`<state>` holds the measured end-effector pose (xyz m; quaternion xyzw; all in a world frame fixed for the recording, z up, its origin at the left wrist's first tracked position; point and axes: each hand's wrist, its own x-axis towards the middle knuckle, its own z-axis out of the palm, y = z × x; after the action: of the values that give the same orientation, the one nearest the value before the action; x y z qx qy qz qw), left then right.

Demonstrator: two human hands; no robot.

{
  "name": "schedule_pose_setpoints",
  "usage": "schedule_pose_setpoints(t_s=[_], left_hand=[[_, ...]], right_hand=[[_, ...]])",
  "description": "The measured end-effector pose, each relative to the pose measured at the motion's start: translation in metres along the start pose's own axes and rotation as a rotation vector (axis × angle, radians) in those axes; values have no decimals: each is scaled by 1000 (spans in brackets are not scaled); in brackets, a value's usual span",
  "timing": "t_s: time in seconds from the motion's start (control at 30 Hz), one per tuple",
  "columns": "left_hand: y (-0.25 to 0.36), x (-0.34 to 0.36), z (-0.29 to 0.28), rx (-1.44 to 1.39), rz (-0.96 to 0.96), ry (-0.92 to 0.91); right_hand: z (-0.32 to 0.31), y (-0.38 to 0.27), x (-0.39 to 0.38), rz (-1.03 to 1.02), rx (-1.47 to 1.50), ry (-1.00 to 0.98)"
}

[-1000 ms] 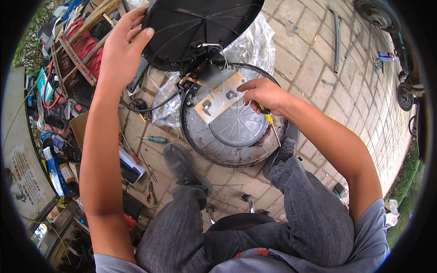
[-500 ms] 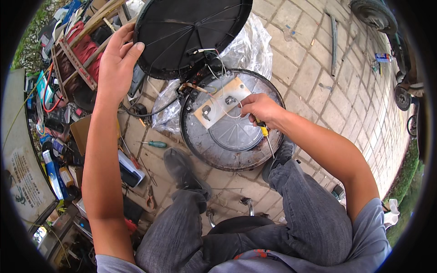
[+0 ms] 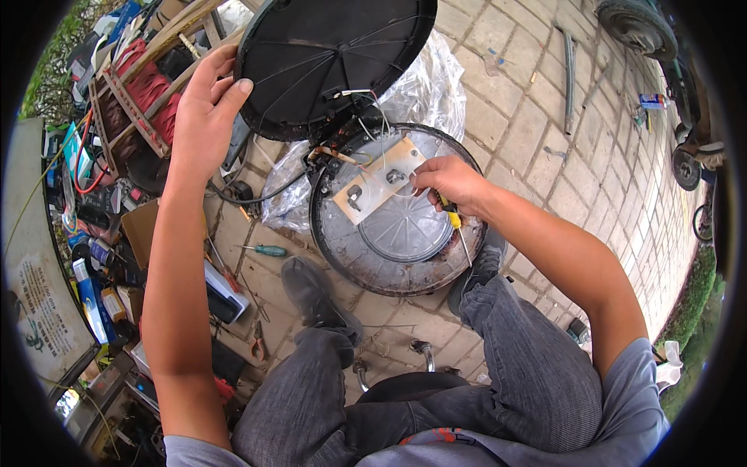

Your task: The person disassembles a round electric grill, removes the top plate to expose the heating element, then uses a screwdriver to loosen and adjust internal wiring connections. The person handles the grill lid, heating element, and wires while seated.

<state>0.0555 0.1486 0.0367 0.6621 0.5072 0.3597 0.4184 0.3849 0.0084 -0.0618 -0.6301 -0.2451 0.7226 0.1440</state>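
Holding up the round black lid [image 3: 311, 78] with the left hand [image 3: 208, 109], pressing thumb in front and hiding fingers behind. Bending the right hand [image 3: 455, 185] around a yellow screwdriver [image 3: 455, 221], pointing its tip toward the right shoe [image 3: 484, 268]; maybe pinching one of the thin white wires [image 3: 384, 118], too small to tell. Looking partway along: having the lid open, not yet shut. Facing a pale board [image 3: 377, 191], lying on the round metal base [image 3: 373, 261], running longways from near left to far right.

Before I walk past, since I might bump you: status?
Left hand gripping raised black lid. Right hand holding yellow screwdriver over metal base. Green screwdriver and pliers lying on bricks.
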Motion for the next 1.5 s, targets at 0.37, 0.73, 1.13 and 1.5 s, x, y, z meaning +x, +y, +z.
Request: schedule_pose_setpoints(t_s=[0.37, 0.73, 1.13, 1.5], left_hand=[[2, -1, -1, -27, 7, -36], [-5, -2, -1, -28, 7, -23], [-1, -3, 0, -40, 33, -32], [4, -13, 4, -11, 31, -44]], right_hand=[[-8, -53, 19, -372, -281, 207], [5, -49, 35, -227, -176, 107], [-19, -29, 14, -304, -116, 89], [-23, -23, 14, -215, 12, 115]])
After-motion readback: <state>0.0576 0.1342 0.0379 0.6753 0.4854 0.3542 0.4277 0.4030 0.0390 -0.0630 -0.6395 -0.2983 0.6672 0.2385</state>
